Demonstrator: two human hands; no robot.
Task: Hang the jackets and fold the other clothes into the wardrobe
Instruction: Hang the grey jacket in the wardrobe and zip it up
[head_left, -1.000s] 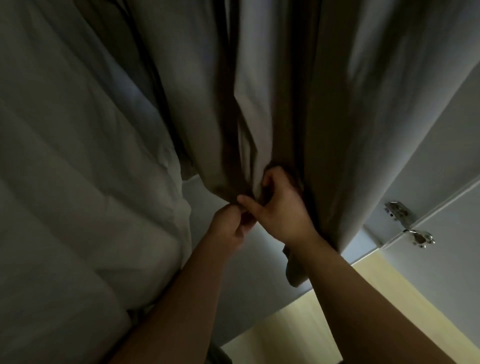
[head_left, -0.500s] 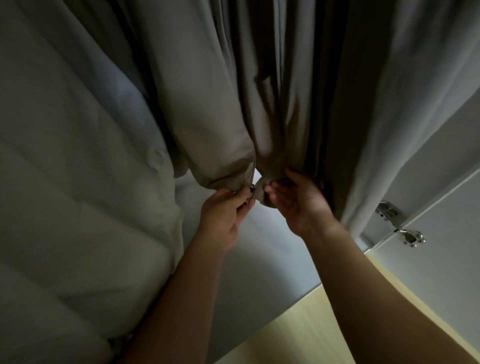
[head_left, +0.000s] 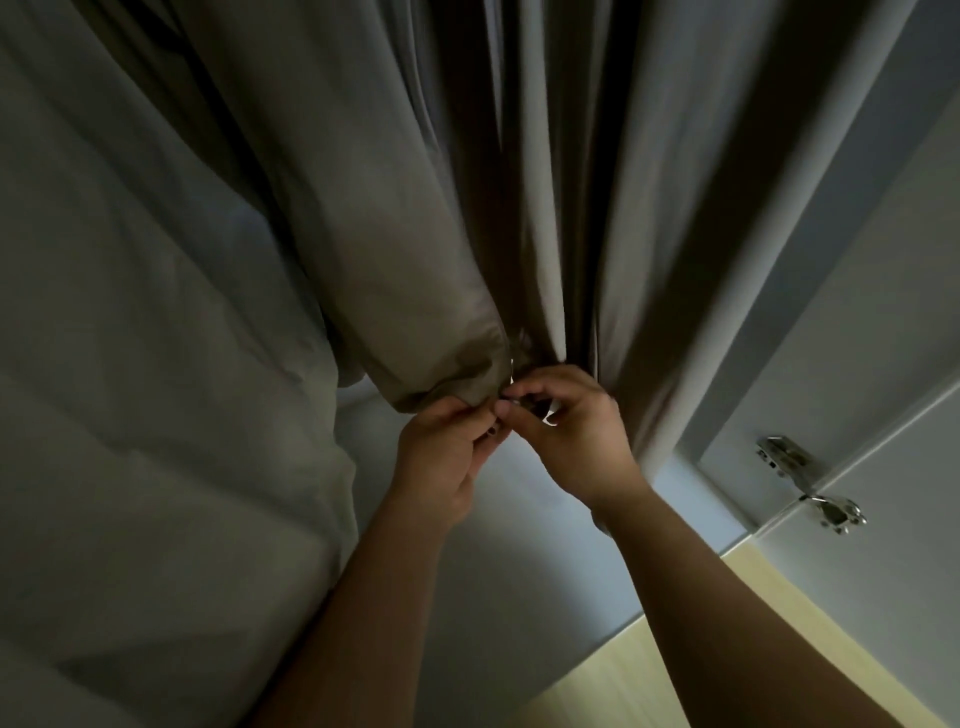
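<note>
Taupe jacket (head_left: 395, 249) hangs inside the wardrobe (head_left: 831, 291), with the left hand (head_left: 441, 457) and right hand (head_left: 571, 441) each pinching its hem (head_left: 457, 384) where the fronts meet, likely to fasten it so it hangs closed.

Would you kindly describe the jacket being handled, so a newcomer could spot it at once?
Look inside the open wardrobe. Right of the pale bulky garment hangs a taupe jacket. It alone has the left hand and right hand pinching its bottom edge.
</note>
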